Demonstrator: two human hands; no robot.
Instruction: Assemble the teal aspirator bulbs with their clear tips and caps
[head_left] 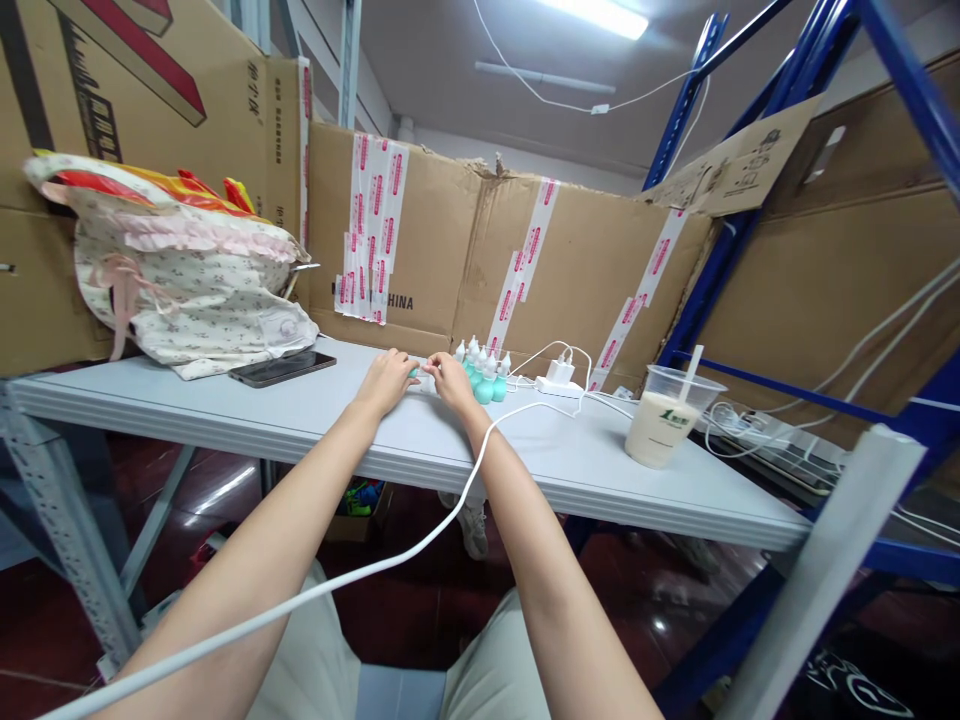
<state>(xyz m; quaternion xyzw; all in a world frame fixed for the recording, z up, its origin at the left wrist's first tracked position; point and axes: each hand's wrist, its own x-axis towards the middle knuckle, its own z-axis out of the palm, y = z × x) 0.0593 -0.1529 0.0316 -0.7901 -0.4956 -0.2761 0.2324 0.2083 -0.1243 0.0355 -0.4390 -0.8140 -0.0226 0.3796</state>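
Observation:
My left hand (388,380) rests low over the grey tabletop, its fingers closed around a small teal squeeze bottle (414,372), most of it hidden by the fingers. Just to its right, my right hand (448,380) pinches at the bottle's pale tip (427,367). What exactly lies between those right fingertips is too small to make out. Several more teal bottles with white pointed nozzles (486,388) stand upright in a cluster beside my right hand.
A black phone (282,369) and a flowered cloth bag (202,290) lie at the left of the table (570,455). A plastic drink cup with a straw (664,420) stands right. A white cable (420,545) crosses my forearms from a power strip (559,385). Cardboard (435,240) walls the back.

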